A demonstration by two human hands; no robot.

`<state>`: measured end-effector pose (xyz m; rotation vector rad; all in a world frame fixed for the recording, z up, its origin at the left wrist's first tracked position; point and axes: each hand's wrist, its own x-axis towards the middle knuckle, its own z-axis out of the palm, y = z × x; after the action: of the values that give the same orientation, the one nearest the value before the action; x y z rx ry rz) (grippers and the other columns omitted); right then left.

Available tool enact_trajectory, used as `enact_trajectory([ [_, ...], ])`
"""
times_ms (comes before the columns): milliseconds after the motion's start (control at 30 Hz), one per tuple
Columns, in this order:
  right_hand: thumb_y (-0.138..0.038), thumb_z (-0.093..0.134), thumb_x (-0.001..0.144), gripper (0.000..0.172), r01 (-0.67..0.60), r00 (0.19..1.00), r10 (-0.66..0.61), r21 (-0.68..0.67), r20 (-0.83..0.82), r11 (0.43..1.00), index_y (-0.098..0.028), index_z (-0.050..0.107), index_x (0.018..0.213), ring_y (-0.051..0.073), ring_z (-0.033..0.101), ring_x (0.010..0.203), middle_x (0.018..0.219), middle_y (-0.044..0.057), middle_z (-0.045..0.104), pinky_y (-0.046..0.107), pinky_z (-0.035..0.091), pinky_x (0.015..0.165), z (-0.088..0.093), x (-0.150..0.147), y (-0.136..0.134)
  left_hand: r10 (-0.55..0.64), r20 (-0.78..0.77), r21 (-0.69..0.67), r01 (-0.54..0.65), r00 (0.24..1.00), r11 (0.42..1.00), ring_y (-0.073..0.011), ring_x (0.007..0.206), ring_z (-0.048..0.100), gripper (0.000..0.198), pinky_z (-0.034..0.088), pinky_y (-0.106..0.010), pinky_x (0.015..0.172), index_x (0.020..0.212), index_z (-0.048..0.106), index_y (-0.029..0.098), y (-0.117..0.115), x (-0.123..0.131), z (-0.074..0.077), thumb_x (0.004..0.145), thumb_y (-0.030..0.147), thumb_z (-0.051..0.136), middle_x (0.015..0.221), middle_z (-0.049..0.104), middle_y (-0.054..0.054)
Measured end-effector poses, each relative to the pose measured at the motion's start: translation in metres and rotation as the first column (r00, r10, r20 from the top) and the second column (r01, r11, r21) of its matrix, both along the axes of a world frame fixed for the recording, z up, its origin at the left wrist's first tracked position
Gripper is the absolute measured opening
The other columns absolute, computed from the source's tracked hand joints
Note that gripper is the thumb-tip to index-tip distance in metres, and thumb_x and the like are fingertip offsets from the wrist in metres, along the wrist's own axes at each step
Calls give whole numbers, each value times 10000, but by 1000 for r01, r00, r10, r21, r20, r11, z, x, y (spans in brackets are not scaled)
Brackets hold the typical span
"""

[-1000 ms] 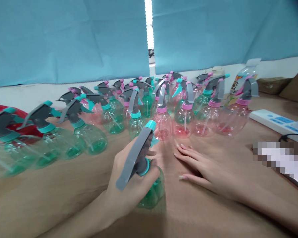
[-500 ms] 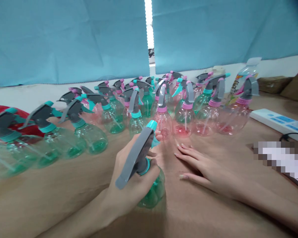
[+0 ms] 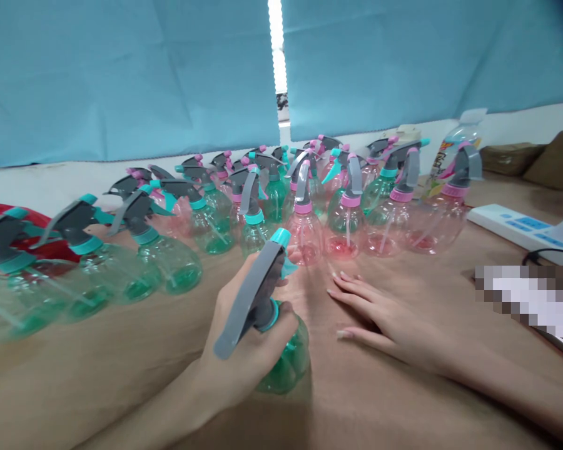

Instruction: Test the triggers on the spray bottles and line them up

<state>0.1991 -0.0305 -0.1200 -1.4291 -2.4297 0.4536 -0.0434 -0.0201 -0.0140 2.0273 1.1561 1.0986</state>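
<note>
My left hand [image 3: 244, 337] is closed around the neck of a green spray bottle [image 3: 288, 365] with a grey and teal trigger head. The bottle tilts a little, and the hand hides part of its body. To its right, my right hand [image 3: 380, 309] lies flat on the brown tabletop [image 3: 356, 400], fingers spread and holding nothing. Just beyond the hands stand a pink spray bottle [image 3: 304, 231] and another pink spray bottle [image 3: 342, 240]. A green spray bottle [image 3: 169, 265] stands to the left of my left hand.
Several more green and pink spray bottles crowd the back and left. At the right are a clear drink bottle [image 3: 462, 140], a white power strip [image 3: 520, 228] and a blurred-out flat object [image 3: 530, 306]. Something red [image 3: 28, 215] lies far left. A blue cloth [image 3: 122, 75] hangs behind.
The whole view has shifted very slightly. Both hands keep the same pose, and the left still grips the green spray bottle.
</note>
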Motion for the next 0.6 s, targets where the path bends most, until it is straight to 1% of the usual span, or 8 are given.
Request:
enact_trajectory([
  [67, -617, 414, 957, 690, -1, 1000, 1, 6, 4, 1000, -188, 373, 1496, 313, 237, 1453, 1581, 112, 272, 545, 294, 1142, 0, 0, 0, 9, -17, -22, -10, 1000, 1000, -173, 865, 691, 307, 604, -266, 733, 1036, 528, 218, 0, 0, 0, 731, 192, 508, 954, 634, -30],
  [133, -620, 410, 957, 692, -4, 1000, 4, 6, 8, 1000, -185, 374, 1495, 314, 235, 1453, 1581, 112, 269, 547, 294, 1142, 1, -1, 0, 6, -31, -35, -7, 999, 999, -160, 836, 696, 271, 609, -252, 726, 1023, 522, 205, -1, 0, 0, 753, 192, 508, 931, 628, -31],
  [233, -630, 397, 956, 702, -5, 1000, 5, -7, 22, 1000, -179, 376, 1494, 314, 233, 1454, 1580, 114, 270, 550, 293, 1141, 2, -1, 0, -7, -25, -6, 7, 1000, 1000, -151, 796, 695, 232, 610, -246, 714, 996, 525, 202, 0, -1, 0, 766, 184, 507, 857, 611, -12],
  [300, -632, 391, 957, 706, -2, 1000, 2, -10, 25, 1000, -171, 380, 1491, 315, 234, 1454, 1578, 118, 272, 554, 288, 1142, 3, -1, 0, -12, -2, 19, 12, 1000, 1000, -149, 774, 692, 242, 609, -246, 692, 996, 531, 207, 0, -1, -2, 756, 184, 506, 835, 606, -3],
  [367, -629, 397, 956, 706, 2, 1000, -2, -9, 18, 1000, -167, 383, 1490, 319, 238, 1452, 1576, 120, 278, 556, 284, 1144, 4, -2, 1, 0, -10, 25, 0, 1000, 1000, -151, 763, 690, 251, 610, -256, 695, 993, 539, 214, 0, -1, -1, 746, 186, 507, 830, 616, 0],
  [433, -624, 408, 955, 704, 4, 1000, -4, -12, 7, 1000, -169, 382, 1490, 320, 242, 1450, 1574, 120, 285, 553, 285, 1145, 4, -2, 1, 38, -49, 18, -37, 998, 999, -160, 768, 688, 243, 612, -275, 711, 981, 549, 220, -1, -1, -1, 743, 192, 513, 824, 635, 0],
  [500, -620, 412, 956, 701, 2, 1000, -2, -14, 3, 1000, -170, 380, 1492, 317, 242, 1451, 1575, 120, 285, 544, 284, 1147, 4, -2, 1, 73, -68, 29, -71, 995, 997, -160, 719, 676, 221, 613, -295, 717, 961, 560, 226, -2, -1, -1, 745, 210, 516, 772, 641, 11],
  [600, -613, 416, 958, 689, -1, 1000, 1, -10, -1, 1000, -180, 380, 1492, 313, 241, 1452, 1577, 116, 285, 539, 280, 1150, 3, -2, 1, 68, -38, 56, -66, 997, 996, -141, 575, 622, 225, 614, -312, 694, 964, 574, 235, -1, -1, -5, 748, 231, 509, 660, 611, 45],
])
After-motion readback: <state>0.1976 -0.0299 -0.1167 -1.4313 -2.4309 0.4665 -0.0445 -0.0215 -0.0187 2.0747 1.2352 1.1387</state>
